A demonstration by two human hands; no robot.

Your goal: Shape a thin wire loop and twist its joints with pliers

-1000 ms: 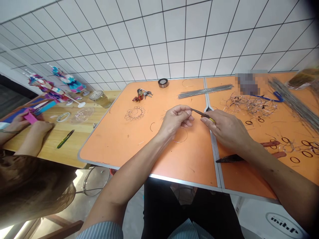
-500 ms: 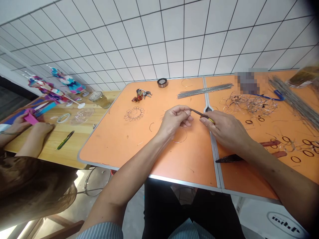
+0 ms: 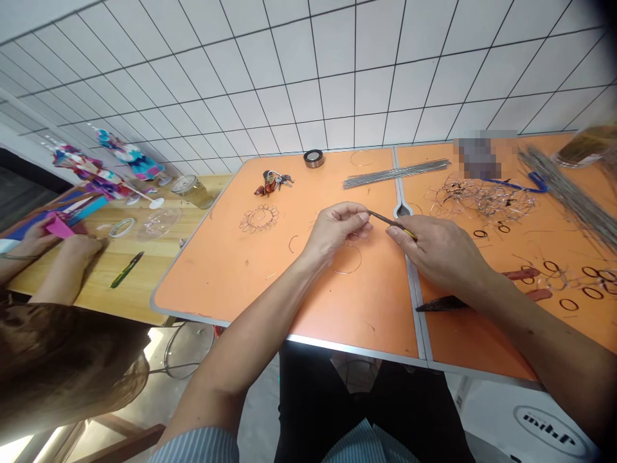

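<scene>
Clamps the right hand round a slim dark tool with yellow on its handle, just right of the middle of the frame. Points the tip leftward over the orange table, right up to the fingertips of the left hand. Brings the left thumb and forefinger together at that tip, with the other fingers curled beneath; cannot tell of any thing pinched between them, too small to make out.

Has a thin wire ring lying just below the left hand, partly hidden by it, and a lacy wire flower farther left. Shows a bunch of keys and a roll of tape above these, then a bundle of straight wires lying across the table's seam. Shows a wire tangle at the upper right, with small dark rings scattered below. Covers part of a red-handled tool with the right forearm, dark point to the left.

At the left of the frame, shows a co-worker's hands at a pink piece over a wooden table, near a jar.
</scene>
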